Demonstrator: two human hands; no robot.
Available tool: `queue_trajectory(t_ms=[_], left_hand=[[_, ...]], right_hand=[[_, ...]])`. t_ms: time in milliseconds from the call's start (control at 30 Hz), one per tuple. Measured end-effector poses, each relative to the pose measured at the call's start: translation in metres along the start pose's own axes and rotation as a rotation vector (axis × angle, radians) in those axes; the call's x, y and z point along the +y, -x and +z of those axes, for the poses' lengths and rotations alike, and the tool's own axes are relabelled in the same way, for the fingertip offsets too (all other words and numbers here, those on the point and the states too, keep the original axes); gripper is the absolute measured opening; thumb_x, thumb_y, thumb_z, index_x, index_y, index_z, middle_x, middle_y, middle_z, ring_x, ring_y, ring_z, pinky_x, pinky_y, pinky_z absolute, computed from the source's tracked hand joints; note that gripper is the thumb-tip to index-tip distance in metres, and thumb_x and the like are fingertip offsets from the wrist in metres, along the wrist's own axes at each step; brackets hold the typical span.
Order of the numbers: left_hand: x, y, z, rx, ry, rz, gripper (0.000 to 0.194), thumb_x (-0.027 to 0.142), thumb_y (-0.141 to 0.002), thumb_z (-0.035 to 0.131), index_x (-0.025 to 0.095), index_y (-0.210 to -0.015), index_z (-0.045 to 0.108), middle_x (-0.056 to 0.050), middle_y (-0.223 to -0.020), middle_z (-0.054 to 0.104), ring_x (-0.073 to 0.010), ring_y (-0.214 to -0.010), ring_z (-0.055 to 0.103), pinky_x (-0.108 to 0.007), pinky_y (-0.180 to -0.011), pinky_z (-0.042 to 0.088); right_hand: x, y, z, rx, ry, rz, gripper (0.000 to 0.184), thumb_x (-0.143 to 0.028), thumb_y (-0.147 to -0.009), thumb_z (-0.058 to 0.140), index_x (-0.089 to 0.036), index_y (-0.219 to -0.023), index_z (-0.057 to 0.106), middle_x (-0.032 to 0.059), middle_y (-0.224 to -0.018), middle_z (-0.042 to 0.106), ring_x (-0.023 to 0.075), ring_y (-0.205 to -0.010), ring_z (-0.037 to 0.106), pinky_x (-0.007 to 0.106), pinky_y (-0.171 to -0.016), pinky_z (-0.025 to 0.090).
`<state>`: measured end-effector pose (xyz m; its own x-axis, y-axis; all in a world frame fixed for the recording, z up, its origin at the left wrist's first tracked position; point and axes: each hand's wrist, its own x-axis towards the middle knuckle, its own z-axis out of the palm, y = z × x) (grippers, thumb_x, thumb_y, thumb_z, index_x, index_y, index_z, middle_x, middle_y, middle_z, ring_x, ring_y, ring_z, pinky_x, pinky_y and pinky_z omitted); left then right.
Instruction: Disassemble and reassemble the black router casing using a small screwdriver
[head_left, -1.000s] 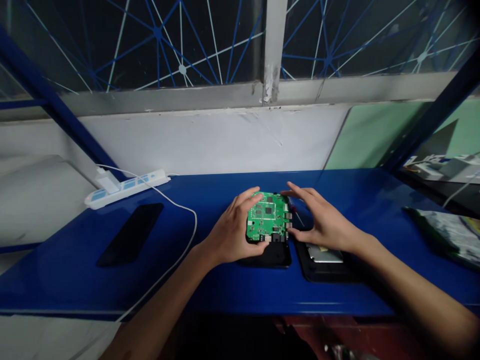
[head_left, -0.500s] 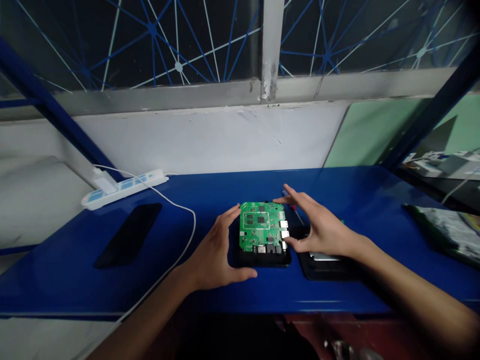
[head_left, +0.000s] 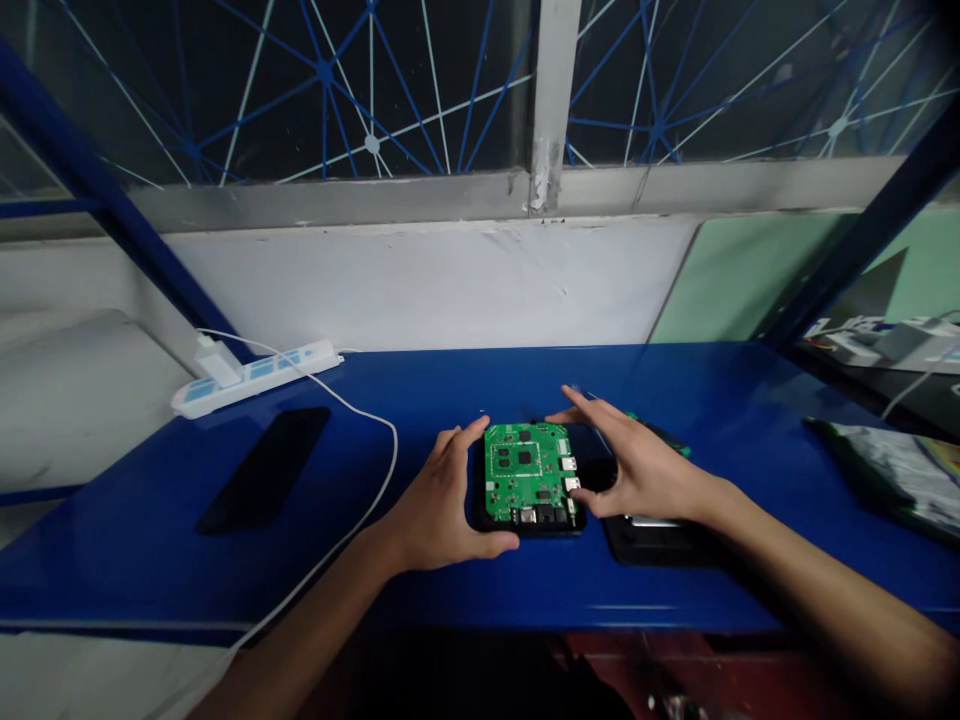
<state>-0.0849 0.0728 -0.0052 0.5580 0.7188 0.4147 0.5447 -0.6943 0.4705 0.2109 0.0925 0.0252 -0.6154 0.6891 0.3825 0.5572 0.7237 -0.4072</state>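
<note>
A green circuit board [head_left: 525, 470] lies flat in a black case shell [head_left: 553, 527] on the blue bench [head_left: 480, 590]. My left hand [head_left: 435, 510] wraps the shell's left side, with fingers at the far left corner and the thumb along the front edge. My right hand [head_left: 645, 465] spans the board's right edge, index finger at the far corner and thumb by the silver ports. Just right of it lies a second black shell [head_left: 652, 545] with a silver plate inside, partly hidden under my right wrist.
A white power strip [head_left: 255, 375] with a plugged-in charger sits at the back left, and its white cable [head_left: 379, 470] loops toward me. A black phone [head_left: 266, 468] lies at the left. A crumpled bag [head_left: 892, 470] rests at the right. A wall and window close off the back.
The board was lifted and tilted in my left hand; it has come down flat into the black shell. My left hand has shifted from the board to the shell's left edge.
</note>
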Motion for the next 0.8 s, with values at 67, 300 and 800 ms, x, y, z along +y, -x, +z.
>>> queue_trajectory(t_ms=[67, 300, 800], left_hand=[[0.0004, -0.0001, -0.0007, 0.001, 0.005, -0.001, 0.132, 0.043, -0.058, 0.09, 0.027, -0.156, 0.003, -0.023, -0.145, 0.035, -0.0519, -0.128, 0.043, -0.077, -0.096, 0.044], [0.0015, -0.0005, -0.0023, -0.01, 0.003, -0.019, 0.128, 0.041, -0.058, 0.089, 0.027, -0.155, 0.007, -0.021, -0.144, 0.035, -0.049, -0.126, 0.043, -0.075, -0.096, 0.045], [0.0063, -0.0044, -0.0073, -0.151, -0.049, -0.186, 0.11, 0.052, -0.061, 0.084, 0.02, -0.148, 0.026, -0.018, -0.143, 0.039, -0.0449, -0.133, 0.034, -0.069, -0.11, 0.031]], right_hand=[[0.0001, 0.0001, 0.0008, -0.007, -0.008, 0.004, 0.114, -0.03, -0.07, 0.073, -0.025, -0.16, 0.003, 0.01, -0.139, 0.061, 0.0381, -0.136, 0.049, 0.066, -0.115, 0.034], [-0.0003, -0.0003, 0.0029, -0.015, -0.035, 0.017, 0.112, -0.032, -0.07, 0.072, -0.026, -0.16, 0.005, 0.008, -0.14, 0.062, 0.0354, -0.134, 0.051, 0.063, -0.117, 0.033], [0.002, -0.0009, 0.0012, -0.087, -0.175, 0.079, 0.11, -0.04, -0.073, 0.075, -0.029, -0.159, 0.008, 0.0089, -0.142, 0.059, 0.0348, -0.134, 0.052, 0.06, -0.117, 0.034]])
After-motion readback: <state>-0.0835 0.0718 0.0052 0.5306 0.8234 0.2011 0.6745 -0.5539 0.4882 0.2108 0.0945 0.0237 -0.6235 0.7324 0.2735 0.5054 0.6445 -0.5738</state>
